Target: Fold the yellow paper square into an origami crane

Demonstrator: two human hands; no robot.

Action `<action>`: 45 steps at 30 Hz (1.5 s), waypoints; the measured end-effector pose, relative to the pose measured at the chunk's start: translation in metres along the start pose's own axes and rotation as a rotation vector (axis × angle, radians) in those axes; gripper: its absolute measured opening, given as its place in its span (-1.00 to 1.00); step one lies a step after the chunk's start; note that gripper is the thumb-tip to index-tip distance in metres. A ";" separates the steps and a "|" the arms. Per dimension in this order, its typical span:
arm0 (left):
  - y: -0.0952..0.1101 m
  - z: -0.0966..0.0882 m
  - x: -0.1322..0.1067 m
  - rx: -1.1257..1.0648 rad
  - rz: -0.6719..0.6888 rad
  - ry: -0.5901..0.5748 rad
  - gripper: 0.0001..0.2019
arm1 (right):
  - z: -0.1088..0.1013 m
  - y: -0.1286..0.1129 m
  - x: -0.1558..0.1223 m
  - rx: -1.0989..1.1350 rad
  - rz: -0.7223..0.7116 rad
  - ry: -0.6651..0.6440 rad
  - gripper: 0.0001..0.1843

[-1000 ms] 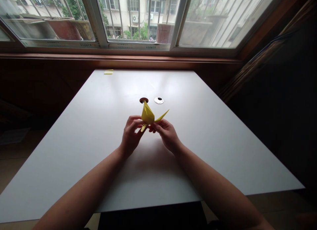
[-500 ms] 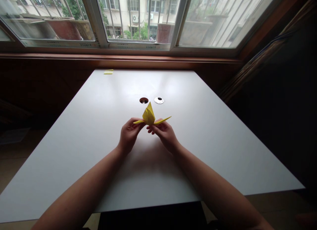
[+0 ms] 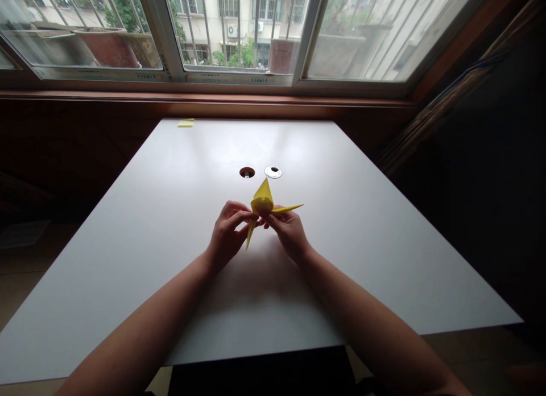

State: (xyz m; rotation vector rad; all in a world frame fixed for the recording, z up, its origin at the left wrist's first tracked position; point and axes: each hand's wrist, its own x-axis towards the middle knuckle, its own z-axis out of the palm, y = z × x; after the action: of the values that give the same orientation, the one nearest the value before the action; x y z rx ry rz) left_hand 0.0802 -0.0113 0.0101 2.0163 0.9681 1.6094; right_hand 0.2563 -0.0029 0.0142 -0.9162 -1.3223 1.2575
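Note:
A folded yellow origami crane (image 3: pixel 263 200) is held between both hands, raised over the white table (image 3: pixel 367 254). One broad pointed flap stands up at the far side, and a narrow point sticks out to the right. Another narrow point hangs down toward me past the left fingers. My left hand (image 3: pixel 230 230) is closed, its thumb and fingers pinching the paper's left side. My right hand (image 3: pixel 286 230) is closed too, gripping the base on the right with the thumb on top. Parts of the fingertips are hidden by the paper.
Beyond the hands the tabletop has a round cable hole (image 3: pixel 247 173), with its silver cover (image 3: pixel 273 172) lying beside it. Some yellow paper (image 3: pixel 186 123) lies at the far left edge. A barred window (image 3: pixel 239 32) is behind the table, and a curtain (image 3: pixel 452 94) hangs at the right.
The origami crane has turned and shifted slightly right. Its left narrow point, sideways before, now angles down toward me. The left fingers have changed their grip, while the right hand keeps its hold.

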 end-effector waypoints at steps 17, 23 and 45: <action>0.000 -0.003 0.001 -0.030 -0.093 0.029 -0.85 | -0.001 0.003 0.002 0.055 0.044 0.024 -0.69; -0.002 -0.003 0.000 0.093 0.030 0.013 -0.88 | 0.000 0.003 0.002 0.077 0.047 0.020 -0.73; 0.008 0.006 0.001 -0.441 -0.419 0.125 -0.87 | 0.003 0.007 0.003 0.221 0.067 -0.013 -0.79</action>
State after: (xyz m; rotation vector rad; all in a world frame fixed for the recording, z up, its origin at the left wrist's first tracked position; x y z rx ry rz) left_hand 0.0881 -0.0153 0.0141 1.3344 0.9053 1.5561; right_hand 0.2519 0.0003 0.0086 -0.8023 -1.1435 1.4316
